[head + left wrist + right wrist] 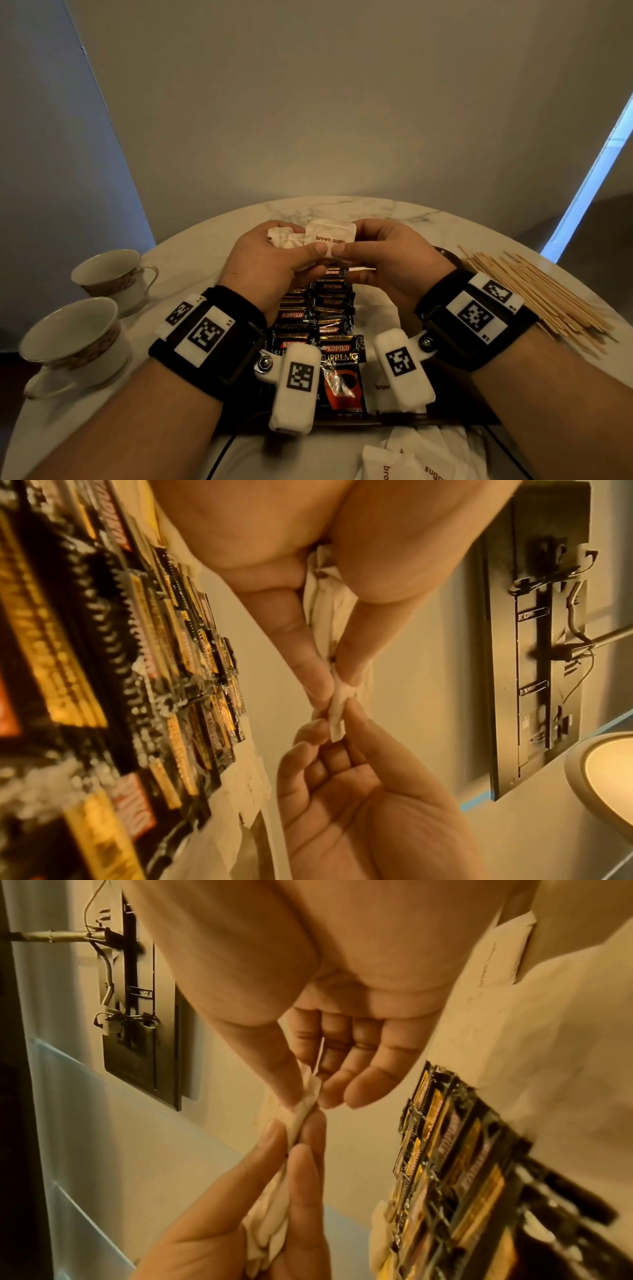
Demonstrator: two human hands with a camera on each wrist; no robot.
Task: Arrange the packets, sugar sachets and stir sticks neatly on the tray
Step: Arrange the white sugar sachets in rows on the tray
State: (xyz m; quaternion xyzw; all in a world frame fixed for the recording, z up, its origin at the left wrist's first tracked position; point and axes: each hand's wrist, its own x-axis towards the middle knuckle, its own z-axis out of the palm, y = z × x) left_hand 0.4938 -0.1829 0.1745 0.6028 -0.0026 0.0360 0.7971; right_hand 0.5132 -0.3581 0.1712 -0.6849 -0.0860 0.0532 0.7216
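Both hands are raised over the dark tray [411, 420]. My left hand [308, 254] grips a small bunch of white sugar sachets [285, 237]. My right hand [345, 247] pinches a "brown sugar" sachet [329, 236] at the front of that bunch, and my left thumb presses the same sachet. In the left wrist view the left fingertips [322, 685] squeeze the sachet edges [337, 718] against the right hand [349, 791]. The right wrist view shows thumb and forefinger closed on the sachet [306, 1104]. Black Kopiko coffee packets [329, 308] lie in overlapping rows on the tray.
Wooden stir sticks [534, 294] lie in a loose pile on the marble table at right. Two teacups [113, 277] [73, 337] stand at left. More loose sachets [411, 459] lie at the near edge, and some lie on the tray [380, 301] beside the packets.
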